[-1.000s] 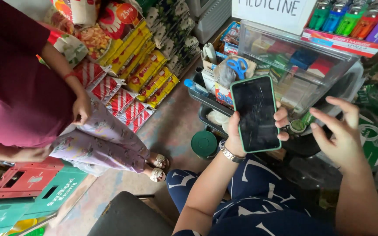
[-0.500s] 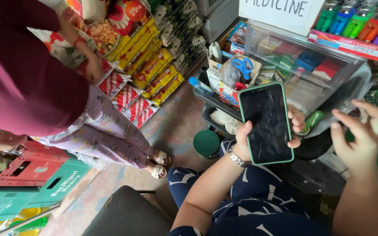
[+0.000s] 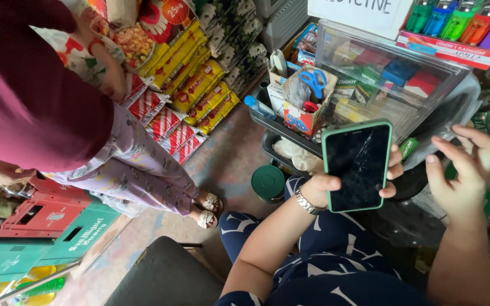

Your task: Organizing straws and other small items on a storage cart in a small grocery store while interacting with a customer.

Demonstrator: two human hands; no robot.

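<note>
We see the dark-screened phone [image 3: 358, 165] upright above the lap, our left hand [image 3: 336, 184] clasping it, our right hand [image 3: 460, 173] beside it with fingers spread, holding nothing. Behind stands a clear box [image 3: 387, 73], a scissors carton [image 3: 307, 99], stacked snack packets [image 3: 199, 85]; another person [image 3: 41, 96] stands on the worn concrete floor [image 3: 222, 161].

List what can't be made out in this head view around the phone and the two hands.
- Phone screen: dark and cracked, nothing readable on it.
- Left hand: palm hidden behind the phone; only the thumb and fingertips show in its grip.
- Right hand: fingers spread and empty; what lies beneath is dark and blurred.
- Clear plastic box: contents blurred through its walls.
- Standing person: cut off by the top and left edges.
</note>
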